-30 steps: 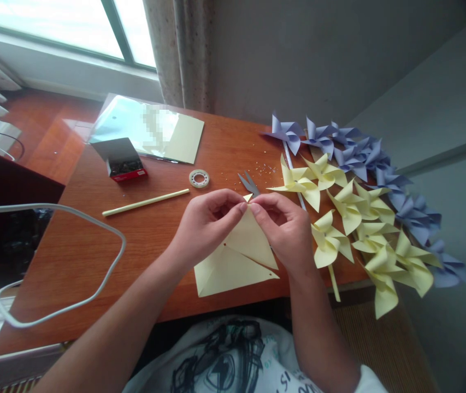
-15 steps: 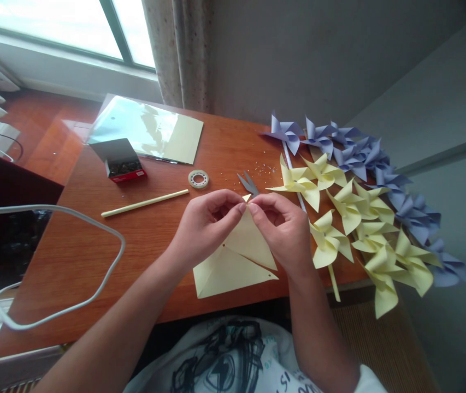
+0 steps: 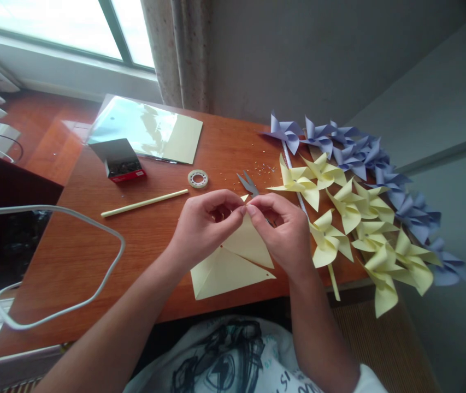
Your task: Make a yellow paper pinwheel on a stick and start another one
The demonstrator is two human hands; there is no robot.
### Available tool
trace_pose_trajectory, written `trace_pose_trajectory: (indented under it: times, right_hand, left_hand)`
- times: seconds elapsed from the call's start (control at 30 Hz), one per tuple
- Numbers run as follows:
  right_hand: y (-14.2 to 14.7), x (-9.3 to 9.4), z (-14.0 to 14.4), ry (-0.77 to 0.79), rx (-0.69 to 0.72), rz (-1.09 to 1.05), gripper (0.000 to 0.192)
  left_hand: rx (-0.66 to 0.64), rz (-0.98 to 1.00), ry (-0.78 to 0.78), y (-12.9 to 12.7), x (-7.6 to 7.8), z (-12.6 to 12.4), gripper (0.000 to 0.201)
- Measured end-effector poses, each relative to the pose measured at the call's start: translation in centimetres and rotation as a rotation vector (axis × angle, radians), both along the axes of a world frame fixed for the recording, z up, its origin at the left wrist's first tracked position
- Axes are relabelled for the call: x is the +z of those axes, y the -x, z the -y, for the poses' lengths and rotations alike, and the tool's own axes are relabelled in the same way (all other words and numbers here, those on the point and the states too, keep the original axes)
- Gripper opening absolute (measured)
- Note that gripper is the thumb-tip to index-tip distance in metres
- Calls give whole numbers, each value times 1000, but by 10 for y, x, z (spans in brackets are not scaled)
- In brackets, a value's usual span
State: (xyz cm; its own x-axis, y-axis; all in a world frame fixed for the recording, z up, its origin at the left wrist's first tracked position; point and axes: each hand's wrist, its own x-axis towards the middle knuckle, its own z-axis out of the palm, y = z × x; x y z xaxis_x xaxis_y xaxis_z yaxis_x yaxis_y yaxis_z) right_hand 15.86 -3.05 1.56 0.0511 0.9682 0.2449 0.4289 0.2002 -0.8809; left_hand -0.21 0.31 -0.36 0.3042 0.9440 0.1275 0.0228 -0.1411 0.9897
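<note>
A pale yellow paper square (image 3: pixel 228 267), cut along its diagonals, lies near the front edge of the wooden table (image 3: pixel 154 229). My left hand (image 3: pixel 204 224) and my right hand (image 3: pixel 284 232) meet above it. Both pinch the tip of one raised flap between fingertips, near the paper's far corner. The rest of the sheet stays flat on the table. Grey scissors (image 3: pixel 248 184) lie just beyond my fingers.
Finished yellow pinwheels (image 3: pixel 351 218) and purple pinwheels (image 3: pixel 364 155) crowd the table's right side. A tape roll (image 3: pixel 198 178), a yellow stick (image 3: pixel 145 202), a small red box (image 3: pixel 121 159) and a plastic-sleeved paper pack (image 3: pixel 146 129) sit farther back. A white cable (image 3: pixel 52 262) loops at left.
Nearly nothing: both hands keep pinching the flap tip, and the paper has shifted very slightly to the left.
</note>
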Motion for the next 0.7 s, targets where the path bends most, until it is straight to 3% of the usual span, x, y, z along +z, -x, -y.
trace_pose_trajectory:
  times: [0.37,0.7]
  right_hand:
    - [0,1,-1,-7,-18,42,7]
    - [-1,-6,-2,20,-56,42,8]
  left_hand:
    - [4,-27,12,-1,3,1,12]
    - [72,-188,-208,-3,5,2,10]
